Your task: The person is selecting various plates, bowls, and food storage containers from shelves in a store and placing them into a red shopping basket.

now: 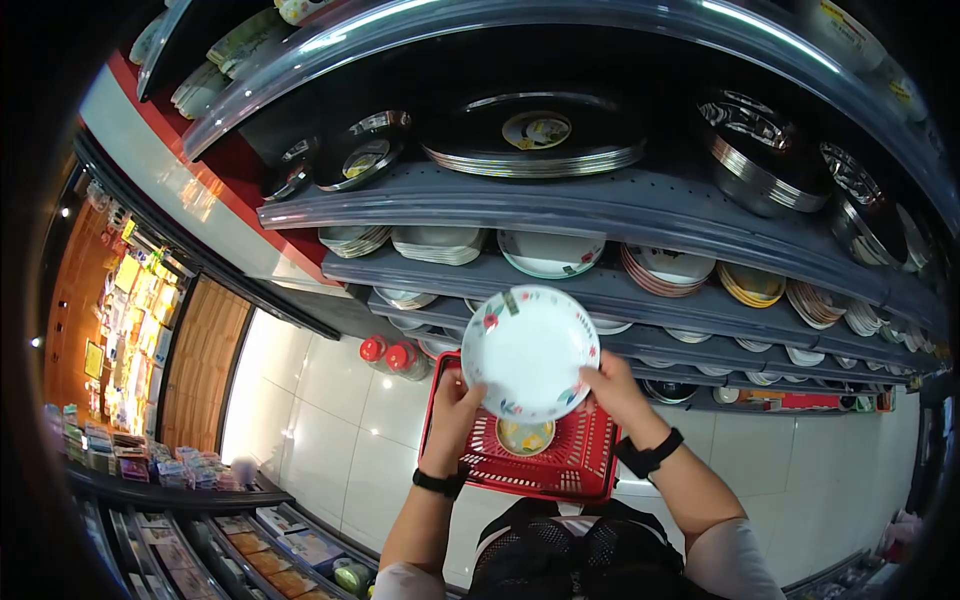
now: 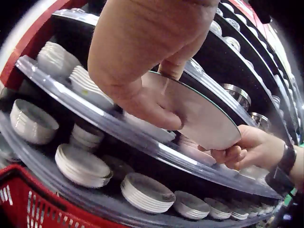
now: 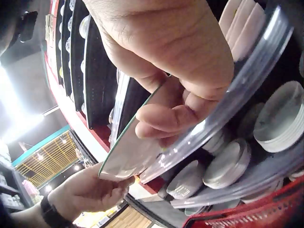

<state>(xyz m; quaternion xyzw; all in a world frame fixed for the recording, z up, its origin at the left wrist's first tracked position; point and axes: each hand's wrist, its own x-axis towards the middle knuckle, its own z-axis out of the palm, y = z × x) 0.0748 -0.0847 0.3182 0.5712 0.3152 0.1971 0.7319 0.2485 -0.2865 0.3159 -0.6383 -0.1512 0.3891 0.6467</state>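
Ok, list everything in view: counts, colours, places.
Floral plate: 1, white, in both hands
Basket: 1, red, below the plate
Dish: 1, yellow-patterned, inside the basket
Jars: 2, red-lidded, left of the basket
Shelves: several, grey, ahead
Metal trays: several, silver, upper shelf
Metal bowls: several, silver, right of the trays
Stacked crockery: many, mostly white, lower shelves
Packaged goods: many, multicoloured, lower left
Floor: 1, pale, below
Wristbands: 2, black, at the wrists
Left hand: 1, holding the plate's left edge
Right hand: 1, holding its right edge

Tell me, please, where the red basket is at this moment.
In the head view, the red basket is just below the middle, partly behind the flowered plate and right of two red-lidded jars.
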